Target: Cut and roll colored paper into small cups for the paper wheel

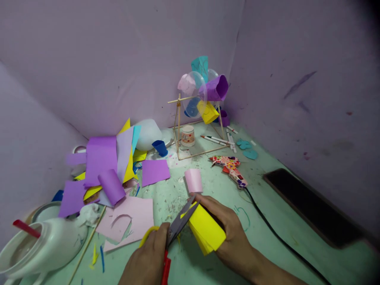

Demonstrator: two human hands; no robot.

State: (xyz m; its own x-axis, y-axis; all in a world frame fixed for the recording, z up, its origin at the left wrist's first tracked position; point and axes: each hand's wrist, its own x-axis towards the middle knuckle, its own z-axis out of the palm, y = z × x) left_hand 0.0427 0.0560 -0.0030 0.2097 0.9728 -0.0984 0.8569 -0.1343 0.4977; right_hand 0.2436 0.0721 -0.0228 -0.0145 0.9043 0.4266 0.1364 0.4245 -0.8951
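Observation:
My left hand (151, 253) is closed on scissors (178, 227) with yellow and red handles. Their blades are parted at the upper edge of a folded yellow paper piece (208, 229). That piece is held from the right side by my right hand (228, 221), its fingers wrapped round it. Just beyond the blade tips stands a small pink paper cup shape (193, 181). Further back, a stick frame (179, 130) carries clear discs and paper cups in teal, purple (218, 88), yellow (208, 113), blue and pink.
Paper sheets (101, 158) pile up at the left, near a white pot (56, 241) and a long stick (86, 247). A glue gun (230, 168) with a black cord and a dark phone (308, 202) lie right. Markers (218, 140) lie by the frame.

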